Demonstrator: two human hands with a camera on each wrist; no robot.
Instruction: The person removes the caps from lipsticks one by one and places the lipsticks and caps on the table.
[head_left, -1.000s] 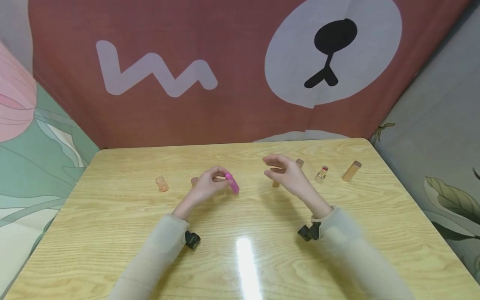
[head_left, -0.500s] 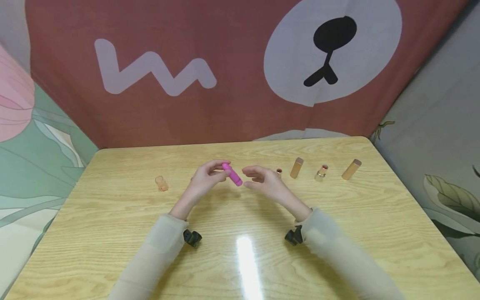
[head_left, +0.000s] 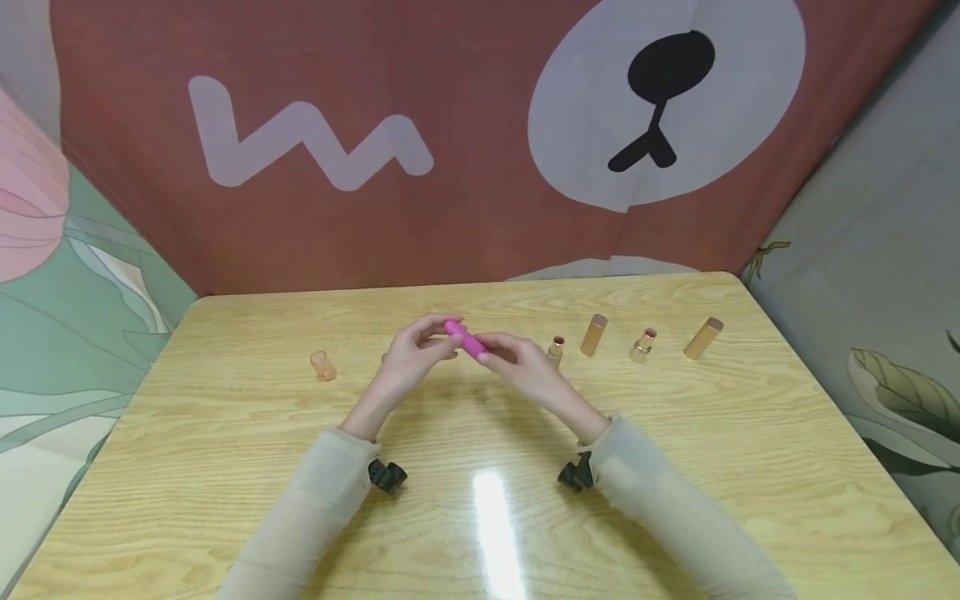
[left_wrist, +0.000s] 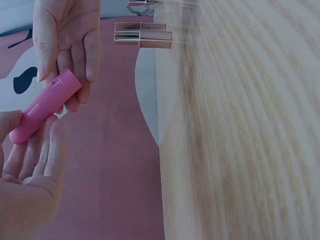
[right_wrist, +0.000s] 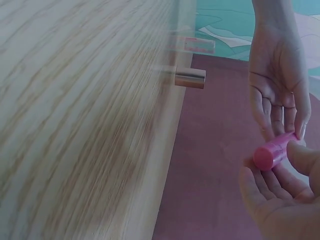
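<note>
A pink lipstick tube (head_left: 468, 341) with one rounded end is held up over the table between both hands. The left hand (head_left: 417, 345) pinches its rounded end between thumb and fingers, clearly seen in the left wrist view, where the tube (left_wrist: 45, 107) slants across. At the flat end, the right hand (head_left: 522, 364) has its thumb and fingers around the tube. In the right wrist view the tube's flat end (right_wrist: 265, 158) faces the camera, with the right hand's (right_wrist: 285, 205) fingers beneath and its thumb beside it.
Right of the hands stand an uncapped lipstick (head_left: 556, 350), a gold tube (head_left: 594, 335), a red lipstick in a clear base (head_left: 643, 345) and another gold tube (head_left: 703, 339). At left is a small translucent orange piece (head_left: 324, 367). A copper cylinder (right_wrist: 190, 78) is mostly hidden behind the left hand.
The right hand has come left from beside the gold tubes and taken hold of the pink lipstick tube's flat end. The left hand has raised the tube slightly.
</note>
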